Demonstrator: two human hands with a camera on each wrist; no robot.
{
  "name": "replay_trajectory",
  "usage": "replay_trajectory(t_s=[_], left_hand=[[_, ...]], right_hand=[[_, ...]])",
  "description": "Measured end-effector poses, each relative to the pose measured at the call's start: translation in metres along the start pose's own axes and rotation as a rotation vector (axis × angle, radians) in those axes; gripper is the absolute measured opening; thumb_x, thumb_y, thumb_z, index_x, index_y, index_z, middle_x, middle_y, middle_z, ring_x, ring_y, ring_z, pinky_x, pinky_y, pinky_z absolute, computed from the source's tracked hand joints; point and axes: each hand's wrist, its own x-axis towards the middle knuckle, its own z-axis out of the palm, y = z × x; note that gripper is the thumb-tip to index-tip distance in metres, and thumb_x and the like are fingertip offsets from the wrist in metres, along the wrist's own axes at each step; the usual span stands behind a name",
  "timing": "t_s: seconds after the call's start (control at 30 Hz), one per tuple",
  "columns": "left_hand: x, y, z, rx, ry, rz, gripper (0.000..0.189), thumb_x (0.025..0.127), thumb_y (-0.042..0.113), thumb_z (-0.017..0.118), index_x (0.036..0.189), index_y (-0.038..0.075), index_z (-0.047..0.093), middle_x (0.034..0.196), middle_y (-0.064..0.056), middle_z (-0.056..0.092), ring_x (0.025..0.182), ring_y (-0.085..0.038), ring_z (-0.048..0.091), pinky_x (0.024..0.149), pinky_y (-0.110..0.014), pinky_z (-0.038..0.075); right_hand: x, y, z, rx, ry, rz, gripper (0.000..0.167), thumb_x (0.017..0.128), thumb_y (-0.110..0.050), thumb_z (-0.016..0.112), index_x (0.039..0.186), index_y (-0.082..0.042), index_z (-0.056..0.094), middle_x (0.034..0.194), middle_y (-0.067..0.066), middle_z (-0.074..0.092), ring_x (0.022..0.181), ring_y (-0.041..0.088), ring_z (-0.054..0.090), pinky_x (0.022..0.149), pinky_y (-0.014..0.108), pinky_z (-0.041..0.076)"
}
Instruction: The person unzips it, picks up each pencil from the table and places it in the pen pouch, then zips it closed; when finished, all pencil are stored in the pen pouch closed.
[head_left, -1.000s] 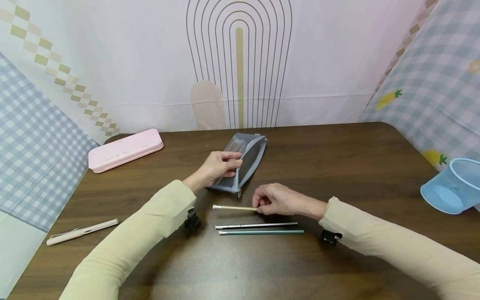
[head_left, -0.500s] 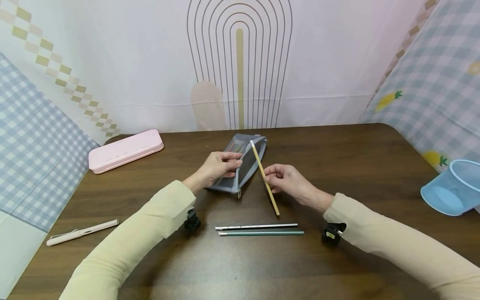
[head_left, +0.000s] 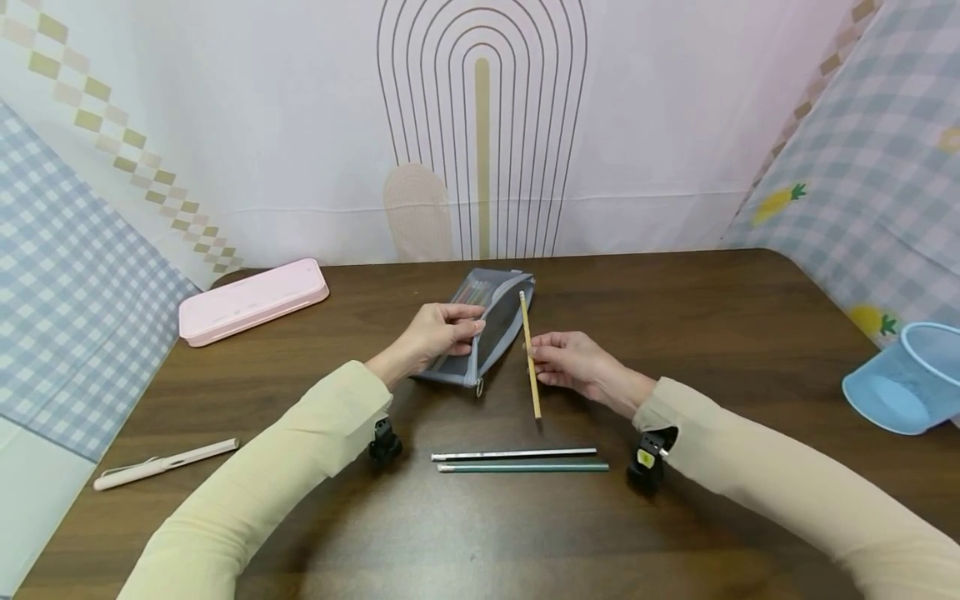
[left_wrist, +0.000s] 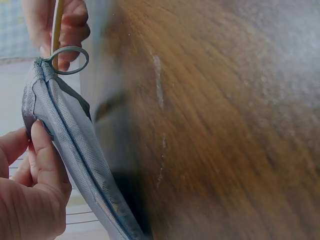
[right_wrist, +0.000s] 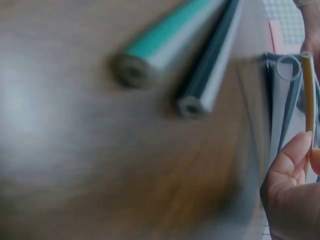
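In the head view my left hand (head_left: 438, 333) pinches the near edge of a grey mesh zip pencil pouch (head_left: 450, 371), whose mouth gapes to the right. Slim sticks show through its mesh. A ring pull (left_wrist: 70, 60) hangs at the zip's end in the left wrist view. My right hand (head_left: 573, 362) pinches a yellow pencil (head_left: 533, 383) near its middle, raised above the table and pointing away, its far end overlapping the pouch's opening. Nearer me, a black-and-silver pencil (head_left: 513, 454) and a green pencil (head_left: 522, 468) lie side by side.
A pink pencil case (head_left: 253, 302) lies at the back left of the wooden table (head_left: 712, 333). A white pen (head_left: 167, 463) rests at the front left. At the right edge a light-blue mesh cup (head_left: 900, 387) stands tilted in view. A patterned cloth hangs behind.
My right hand has lifted the yellow pencil off the table, turned it from crosswise to pointing away, and brought it beside the pouch's mouth. My left hand has stayed on the pouch.
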Motion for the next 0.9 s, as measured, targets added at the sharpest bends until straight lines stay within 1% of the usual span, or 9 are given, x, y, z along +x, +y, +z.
replay_trajectory(t_s=[0.13,0.23,0.33,0.4,0.5,0.6,0.7,0.8,0.9], left_hand=[[0.000,0.000,0.000,0.003,0.002,-0.011,0.037,0.092,0.009,0.061,0.128,0.003,0.057,0.122,-0.018,0.061,0.075,-0.002,0.058,0.063,-0.017,0.054],[0.001,0.000,0.000,0.003,-0.001,-0.010,0.037,0.092,0.010,0.061,0.128,0.003,0.057,0.122,-0.017,0.061,0.075,-0.002,0.058,0.063,-0.017,0.054],[0.001,0.001,0.001,0.000,-0.005,-0.006,0.038,0.092,0.010,0.061,0.129,0.003,0.057,0.122,-0.018,0.061,0.073,-0.002,0.059,0.063,-0.017,0.054],[0.001,0.001,0.001,-0.006,-0.009,-0.006,0.037,0.092,0.010,0.061,0.128,0.003,0.057,0.119,-0.017,0.062,0.072,-0.002,0.059,0.062,-0.016,0.054],[0.000,0.003,0.001,-0.009,-0.013,-0.003,0.037,0.092,0.009,0.060,0.128,0.002,0.057,0.118,-0.016,0.063,0.071,-0.002,0.059,0.062,-0.016,0.054],[-0.001,0.004,0.001,-0.005,-0.014,0.004,0.037,0.092,0.009,0.060,0.128,0.002,0.057,0.120,-0.018,0.061,0.071,-0.002,0.060,0.062,-0.016,0.054],[-0.001,0.003,0.001,0.001,-0.013,0.007,0.037,0.092,0.009,0.060,0.129,0.002,0.057,0.122,-0.020,0.060,0.072,-0.002,0.059,0.062,-0.017,0.054],[-0.001,0.002,0.001,-0.001,-0.012,0.004,0.037,0.092,0.009,0.060,0.129,0.001,0.057,0.122,-0.021,0.060,0.073,-0.002,0.059,0.063,-0.017,0.054],[0.000,0.002,0.001,-0.008,-0.015,0.007,0.038,0.092,0.009,0.060,0.129,0.001,0.056,0.123,-0.022,0.059,0.075,-0.002,0.059,0.064,-0.018,0.054]], right_hand=[[0.013,-0.009,0.004,0.038,0.025,0.051,0.028,0.096,-0.007,0.050,0.121,0.006,0.047,0.072,0.000,0.060,0.063,0.007,0.057,0.057,0.014,0.050],[0.023,-0.016,0.009,0.057,0.035,0.069,0.028,0.096,-0.007,0.050,0.120,0.007,0.047,0.071,0.001,0.061,0.062,0.007,0.059,0.057,0.015,0.051],[0.032,-0.023,0.014,0.071,0.031,0.083,0.032,0.096,-0.006,0.049,0.124,0.007,0.046,0.070,0.002,0.062,0.061,0.008,0.060,0.057,0.015,0.052],[0.036,-0.026,0.017,0.080,0.029,0.094,0.035,0.096,-0.006,0.048,0.128,0.009,0.045,0.069,0.002,0.062,0.060,0.008,0.061,0.057,0.015,0.053],[0.040,-0.030,0.021,0.106,0.027,0.104,0.040,0.098,-0.006,0.047,0.134,0.009,0.041,0.071,0.004,0.064,0.061,0.009,0.063,0.060,0.017,0.054],[0.041,-0.031,0.022,0.130,0.021,0.096,0.043,0.098,-0.004,0.046,0.138,0.009,0.036,0.083,0.008,0.064,0.064,0.011,0.066,0.065,0.019,0.056],[0.036,-0.029,0.021,0.133,0.011,0.067,0.047,0.098,-0.001,0.046,0.141,0.008,0.031,0.097,0.014,0.060,0.068,0.012,0.067,0.070,0.020,0.056],[0.027,-0.025,0.019,0.091,-0.008,0.029,0.045,0.097,0.000,0.047,0.138,0.010,0.034,0.096,0.013,0.059,0.069,0.011,0.066,0.071,0.020,0.056],[0.014,-0.018,0.016,0.005,-0.068,-0.008,0.038,0.095,0.002,0.049,0.130,0.013,0.041,0.088,0.007,0.061,0.072,0.010,0.064,0.070,0.020,0.056]])
